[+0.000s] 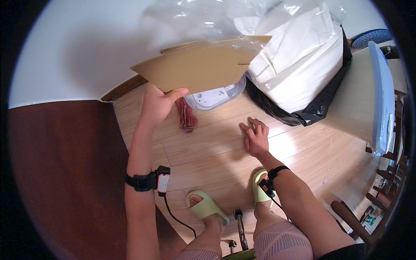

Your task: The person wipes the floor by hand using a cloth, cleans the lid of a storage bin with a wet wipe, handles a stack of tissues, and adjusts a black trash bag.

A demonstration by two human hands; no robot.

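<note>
My left hand [162, 102] grips the lower left edge of a flat piece of brown cardboard [201, 68], thumb on its front face. Behind the cardboard shows part of a clear plastic tray or lid [211, 99] with a pale, marked surface. A folded red patterned cloth or bag [186, 117] lies on the floor just below, right of my left wrist. My right hand [256, 135] is low over the wooden floor with its fingers apart and nothing in it. Clear plastic film [208, 19] rises behind the cardboard and partly overlaps its top.
A black plastic bag [302, 115] holding white packed material [302, 65] stands right of the cardboard. Beyond it is a pale storage box with a blue lid [380, 97]. A dark red-brown surface [65, 162] fills the left. My slippered feet [206, 204] and metal chair legs [240, 227] are below.
</note>
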